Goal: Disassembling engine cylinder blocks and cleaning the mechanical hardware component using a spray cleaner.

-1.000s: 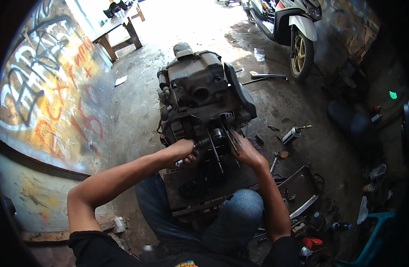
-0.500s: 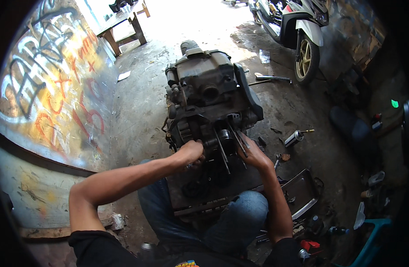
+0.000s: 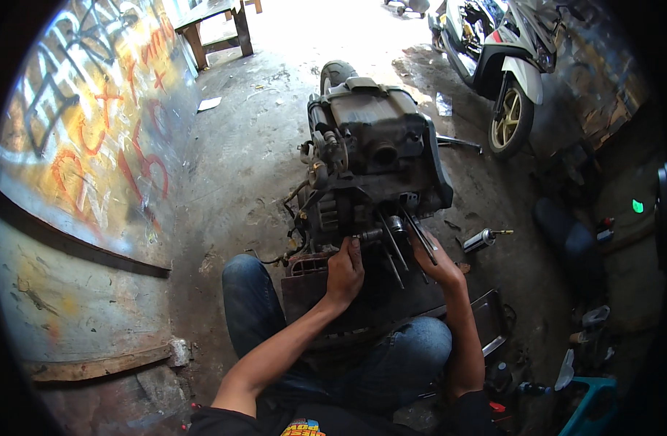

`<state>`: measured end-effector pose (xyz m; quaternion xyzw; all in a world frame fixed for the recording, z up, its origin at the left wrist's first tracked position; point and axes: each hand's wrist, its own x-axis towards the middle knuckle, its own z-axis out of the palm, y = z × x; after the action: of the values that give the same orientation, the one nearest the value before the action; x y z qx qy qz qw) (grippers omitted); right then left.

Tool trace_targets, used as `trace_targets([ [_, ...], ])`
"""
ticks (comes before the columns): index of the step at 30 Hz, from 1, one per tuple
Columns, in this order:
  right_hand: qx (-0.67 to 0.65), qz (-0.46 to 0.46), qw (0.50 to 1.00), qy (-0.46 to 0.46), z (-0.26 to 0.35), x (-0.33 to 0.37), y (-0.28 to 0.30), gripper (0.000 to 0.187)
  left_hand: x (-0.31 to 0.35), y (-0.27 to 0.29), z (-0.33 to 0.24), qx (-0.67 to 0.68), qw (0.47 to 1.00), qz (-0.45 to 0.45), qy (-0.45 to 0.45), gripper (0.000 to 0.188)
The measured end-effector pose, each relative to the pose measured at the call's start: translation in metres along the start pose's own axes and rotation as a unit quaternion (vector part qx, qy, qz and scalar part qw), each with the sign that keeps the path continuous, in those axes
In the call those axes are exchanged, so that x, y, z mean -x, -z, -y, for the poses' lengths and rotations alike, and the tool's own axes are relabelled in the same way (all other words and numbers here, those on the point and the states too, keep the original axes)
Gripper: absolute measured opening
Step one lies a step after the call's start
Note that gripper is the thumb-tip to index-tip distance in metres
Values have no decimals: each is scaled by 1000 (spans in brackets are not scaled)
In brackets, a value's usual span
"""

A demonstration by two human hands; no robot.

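Observation:
A dark scooter engine (image 3: pixel 380 134) stands between my knees, its open side facing me. From that opening a shiny piston (image 3: pixel 397 225) shows among several long metal studs (image 3: pixel 391 251). My left hand (image 3: pixel 344 275) is closed at the engine's lower front, left of the piston, thumb pointing up; what its fingers hold is hidden. Close by the piston's right side, my right hand (image 3: pixel 441 263) reaches in behind the studs, its fingers mostly hidden by them.
A spray can (image 3: pixel 480 240) lies on the floor to the right, near a metal tray (image 3: pixel 489 320). A white scooter (image 3: pixel 511 94) stands far right. Along the left runs a painted wall (image 3: pixel 94 145); a wooden table (image 3: pixel 221 29) is at the far left.
My left hand has turned thumb-up and shifted on the engine's front, with the left elbow drawn in. My right hand stays by the piston. The whole view has shifted.

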<state>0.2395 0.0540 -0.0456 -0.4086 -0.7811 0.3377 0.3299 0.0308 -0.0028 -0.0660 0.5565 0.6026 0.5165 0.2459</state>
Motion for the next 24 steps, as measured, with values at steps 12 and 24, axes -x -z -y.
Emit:
trace_targets([
  [12, 2, 8, 1000, -6, 5, -1, 0, 28, -31, 36, -39, 192, 879, 201, 386, 51],
  [24, 44, 20, 999, 3, -7, 3, -3, 43, -55, 32, -53, -80, 886, 278, 362, 65],
])
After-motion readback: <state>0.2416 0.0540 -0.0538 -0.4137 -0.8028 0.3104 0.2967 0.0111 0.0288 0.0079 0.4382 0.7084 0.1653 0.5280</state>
